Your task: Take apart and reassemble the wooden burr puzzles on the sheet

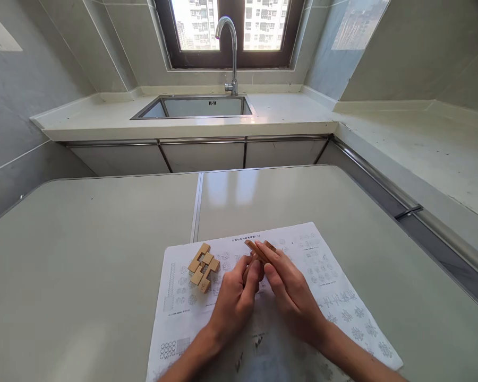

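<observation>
left hand [236, 294] & right hand [293, 292] both grip wooden puzzle pcs [256, 251] over printed diagram sheet [199, 331]; prob. aligning step, next move needs steady hold.

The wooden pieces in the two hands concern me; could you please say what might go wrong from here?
The wooden pieces jut out from between the left hand and right hand, so one might slip. The left hand is close to the block cluster and could nudge it. Both hands are over the paper sheet, which might shift if brushed.
</observation>
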{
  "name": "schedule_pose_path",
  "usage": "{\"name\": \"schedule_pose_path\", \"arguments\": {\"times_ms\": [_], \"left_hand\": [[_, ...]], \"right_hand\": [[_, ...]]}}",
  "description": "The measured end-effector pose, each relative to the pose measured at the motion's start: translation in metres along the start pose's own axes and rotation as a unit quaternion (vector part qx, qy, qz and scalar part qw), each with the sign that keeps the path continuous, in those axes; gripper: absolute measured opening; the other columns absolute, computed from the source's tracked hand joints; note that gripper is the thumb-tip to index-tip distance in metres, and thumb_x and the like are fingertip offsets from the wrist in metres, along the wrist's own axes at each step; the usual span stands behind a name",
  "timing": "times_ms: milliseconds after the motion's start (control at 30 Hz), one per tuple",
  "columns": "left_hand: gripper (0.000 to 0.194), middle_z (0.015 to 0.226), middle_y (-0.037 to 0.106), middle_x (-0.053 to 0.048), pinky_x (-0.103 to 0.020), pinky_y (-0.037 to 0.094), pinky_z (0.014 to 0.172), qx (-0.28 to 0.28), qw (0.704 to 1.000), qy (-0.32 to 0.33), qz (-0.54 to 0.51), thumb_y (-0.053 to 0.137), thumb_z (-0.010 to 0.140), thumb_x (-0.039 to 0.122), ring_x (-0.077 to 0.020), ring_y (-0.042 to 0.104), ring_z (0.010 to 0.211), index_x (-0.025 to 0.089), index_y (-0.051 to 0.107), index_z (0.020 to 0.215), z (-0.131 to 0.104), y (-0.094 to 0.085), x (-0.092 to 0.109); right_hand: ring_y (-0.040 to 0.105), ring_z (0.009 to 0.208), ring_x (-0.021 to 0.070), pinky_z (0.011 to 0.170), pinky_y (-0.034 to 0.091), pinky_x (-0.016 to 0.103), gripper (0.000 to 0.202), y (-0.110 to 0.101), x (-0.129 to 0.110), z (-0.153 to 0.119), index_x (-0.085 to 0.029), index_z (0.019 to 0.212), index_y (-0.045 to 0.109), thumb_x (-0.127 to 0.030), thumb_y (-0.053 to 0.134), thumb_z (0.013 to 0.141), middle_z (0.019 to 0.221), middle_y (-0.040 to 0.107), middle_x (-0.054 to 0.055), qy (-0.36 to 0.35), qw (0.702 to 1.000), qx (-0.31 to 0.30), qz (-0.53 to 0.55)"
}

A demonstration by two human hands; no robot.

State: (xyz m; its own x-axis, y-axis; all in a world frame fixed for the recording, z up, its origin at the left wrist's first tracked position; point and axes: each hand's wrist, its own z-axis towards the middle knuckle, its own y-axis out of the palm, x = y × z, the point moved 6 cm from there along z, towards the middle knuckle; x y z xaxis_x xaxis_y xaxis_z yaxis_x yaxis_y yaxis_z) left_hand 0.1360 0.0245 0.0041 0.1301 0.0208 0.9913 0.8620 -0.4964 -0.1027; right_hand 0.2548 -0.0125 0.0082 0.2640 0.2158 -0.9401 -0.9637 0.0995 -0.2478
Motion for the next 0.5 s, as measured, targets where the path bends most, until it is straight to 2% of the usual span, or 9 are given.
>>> {"name": "schedule_pose_path", "arguments": {"times_ms": [67,300,400,500], "left_hand": [[0.040,0.068,0.046,0.004,-0.027,0.034,0.057,0.004,1.000,-0.007,-0.009,0.043,0.107,0.052,-0.0124,0.037,0.060,0.020,0.052,0.087,0.0003,-0.0013,-0.0016],[0.040,0.066,0.045,0.005,-0.027,0.034,0.057,0.019,1.000,0.004,0.003,0.040,0.108,0.051,-0.0125,0.038,0.058,0.021,0.048,0.082,-0.0001,-0.0021,-0.0039],[0.042,0.066,0.046,0.005,-0.028,0.034,0.058,0.030,0.999,0.008,0.006,0.039,0.109,0.049,-0.0126,0.039,0.059,0.021,0.047,0.079,-0.0001,-0.0034,-0.0032],[0.043,0.065,0.045,0.004,-0.028,0.034,0.059,0.039,0.999,0.009,0.009,0.037,0.110,0.047,-0.0128,0.039,0.059,0.021,0.046,0.076,0.0000,-0.0052,-0.0028]], "right_hand": [[0.044,0.151,0.0261,0.126,0.037,0.054,0.048,0.0002,-0.0007,0.0020,-0.037,0.159,0.045,-0.031,0.041,0.112,0.156,0.057,0.003,-0.008,1.000,-0.015,-0.004],[0.061,0.134,0.0301,0.112,0.053,0.052,0.047,-0.0047,-0.0021,0.0057,-0.034,0.156,0.051,-0.030,0.050,0.109,0.147,0.065,0.007,0.001,0.999,-0.033,-0.028],[0.071,0.107,0.0260,0.097,0.062,0.047,0.046,-0.0062,-0.0006,0.0062,-0.034,0.155,0.053,-0.029,0.047,0.110,0.140,0.068,0.008,-0.005,0.999,-0.032,-0.027],[0.070,0.079,0.0188,0.079,0.066,0.041,0.045,-0.0069,0.0005,0.0063,-0.034,0.155,0.053,-0.027,0.047,0.110,0.135,0.071,0.008,-0.026,0.999,-0.029,-0.034]]}}
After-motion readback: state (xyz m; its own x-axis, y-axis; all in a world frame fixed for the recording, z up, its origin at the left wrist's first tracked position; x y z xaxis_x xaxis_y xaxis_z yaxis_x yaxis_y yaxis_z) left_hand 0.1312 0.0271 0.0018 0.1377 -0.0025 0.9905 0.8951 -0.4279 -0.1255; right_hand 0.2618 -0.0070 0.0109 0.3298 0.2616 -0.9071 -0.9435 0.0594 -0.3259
